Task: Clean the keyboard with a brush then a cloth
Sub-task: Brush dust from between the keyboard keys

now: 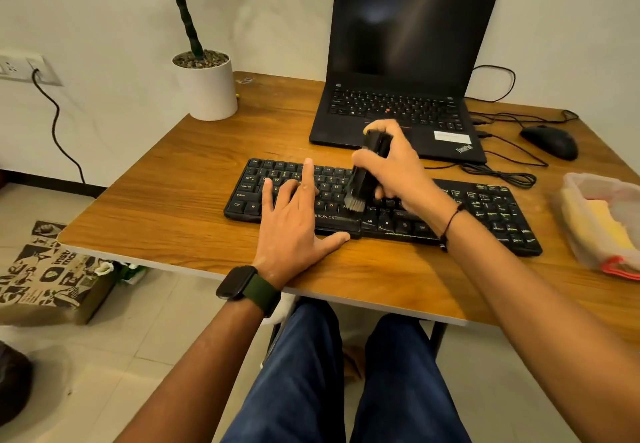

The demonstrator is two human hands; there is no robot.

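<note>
Black keyboard (485, 214) lying on the wooden counter (166, 200), left hand (294, 231) resting spread across its left keys, right hand (398, 169) gripping a black brush (363, 176) (bristles touching the middle keys), open laptop (401, 72) standing just behind, mouse (550, 142) and cables (502, 172) lying right, potted plant (204, 79) sitting at the far-left corner.

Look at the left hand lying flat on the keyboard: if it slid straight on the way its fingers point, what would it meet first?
Probably the laptop. The left hand points away across the keyboard; past its far edge lies bare table, then the laptop's front edge, though depth is hard to judge.
</note>
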